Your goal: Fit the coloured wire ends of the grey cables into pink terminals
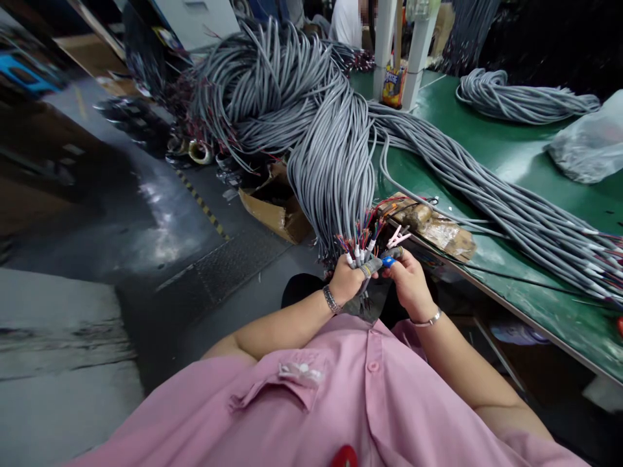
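My left hand [346, 279] is closed around the ends of several grey cables [335, 162] whose stripped coloured wires [363, 240] stick up above my fist. My right hand [409, 279] is closed too, pinching a single cable end with pink wire tips [398, 237] close against my left hand; a blue-taped fingertip [388, 261] touches it. The big grey bundle hangs from the table edge down to my hands. Both wrists carry bracelets.
A green table [516, 162] at right bears more long grey cable bundles [511, 207], a coiled bundle [520, 97], a plastic bag [588, 143] and a taped block [433, 224] at its edge. A cardboard box [272, 201] lies on the floor. A person in white [348, 23] is at the back.
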`<state>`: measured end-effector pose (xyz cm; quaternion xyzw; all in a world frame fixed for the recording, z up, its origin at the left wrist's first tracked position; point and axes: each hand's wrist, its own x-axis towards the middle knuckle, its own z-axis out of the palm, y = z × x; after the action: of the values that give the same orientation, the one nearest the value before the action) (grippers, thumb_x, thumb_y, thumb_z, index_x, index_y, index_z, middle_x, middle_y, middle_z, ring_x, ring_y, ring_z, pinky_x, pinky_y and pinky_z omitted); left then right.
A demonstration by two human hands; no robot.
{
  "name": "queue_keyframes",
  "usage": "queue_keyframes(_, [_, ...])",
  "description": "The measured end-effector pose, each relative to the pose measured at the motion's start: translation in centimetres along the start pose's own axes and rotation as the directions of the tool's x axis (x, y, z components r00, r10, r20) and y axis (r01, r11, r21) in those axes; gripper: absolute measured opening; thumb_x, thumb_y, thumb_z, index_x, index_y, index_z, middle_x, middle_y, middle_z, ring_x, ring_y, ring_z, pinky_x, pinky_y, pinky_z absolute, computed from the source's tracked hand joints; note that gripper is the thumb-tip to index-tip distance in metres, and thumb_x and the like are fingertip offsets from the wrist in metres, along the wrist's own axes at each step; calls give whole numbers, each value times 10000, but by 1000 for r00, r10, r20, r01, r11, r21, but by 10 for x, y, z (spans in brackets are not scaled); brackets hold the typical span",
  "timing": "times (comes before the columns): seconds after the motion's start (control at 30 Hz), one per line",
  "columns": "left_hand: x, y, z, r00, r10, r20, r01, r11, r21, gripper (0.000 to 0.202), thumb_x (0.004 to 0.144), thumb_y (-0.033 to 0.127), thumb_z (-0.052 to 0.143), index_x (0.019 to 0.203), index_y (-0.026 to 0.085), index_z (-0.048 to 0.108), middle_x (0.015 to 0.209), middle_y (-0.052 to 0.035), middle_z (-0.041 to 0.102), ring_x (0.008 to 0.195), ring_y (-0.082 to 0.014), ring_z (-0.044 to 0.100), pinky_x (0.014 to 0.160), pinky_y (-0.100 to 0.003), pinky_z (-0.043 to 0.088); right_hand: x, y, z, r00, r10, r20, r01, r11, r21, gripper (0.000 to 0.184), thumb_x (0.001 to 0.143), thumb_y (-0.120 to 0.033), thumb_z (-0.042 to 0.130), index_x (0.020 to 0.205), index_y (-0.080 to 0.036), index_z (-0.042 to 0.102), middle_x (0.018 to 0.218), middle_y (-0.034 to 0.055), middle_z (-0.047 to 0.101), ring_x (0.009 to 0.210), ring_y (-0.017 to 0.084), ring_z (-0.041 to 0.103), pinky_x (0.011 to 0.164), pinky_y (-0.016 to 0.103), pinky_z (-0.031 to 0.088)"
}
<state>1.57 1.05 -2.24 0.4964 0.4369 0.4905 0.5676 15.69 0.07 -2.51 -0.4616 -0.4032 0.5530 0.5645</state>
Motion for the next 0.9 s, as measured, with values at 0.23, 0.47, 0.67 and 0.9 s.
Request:
queue_keyframes(0.23, [2, 10, -10, 980, -82, 181, 63, 992, 110, 255, 654, 350, 802, 644, 127, 679, 554, -20, 644, 491, -110, 558, 493, -222, 412, -2, 0, -4, 993, -21, 119, 26, 999, -40, 119, 752, -295, 703, 803, -204, 646, 724, -18, 620, 620, 118, 544, 608, 260, 431])
queue_keyframes(0.47, [4, 2, -7, 996, -85, 27, 87, 994, -68, 287, 681, 364, 774, 585, 127, 643, 525, -24, 618, 458, -100, 525, 476, -229, 391, -4, 0, -2, 1000, 27, 12, -27, 999, -34, 131, 739, -301, 716, 766, -195, 645, 628, -41, 572, 555, 96, 468, 559, 246, 384])
queue_keyframes(0.67, [3, -2, -5, 999, -51, 20, 52, 996, -71, 271, 716, 353, 746, 598, 127, 654, 542, -31, 631, 474, -104, 536, 490, -234, 398, -6, 3, 9, 988, 155, -26, -146, 968, 203, 138, 717, -268, 714, 705, -190, 601, 533, -64, 505, 505, 82, 449, 521, 223, 369])
queue_keyframes(0.9, [2, 0, -5, 998, -57, -25, 53, 992, -114, 264, 708, 348, 761, 607, 132, 647, 532, -24, 625, 474, -106, 546, 492, -235, 411, 6, 3, -2, 950, 297, -93, -238, 885, 399, 228, 679, -314, 774, 719, -199, 581, 596, -64, 556, 498, 68, 477, 504, 203, 429])
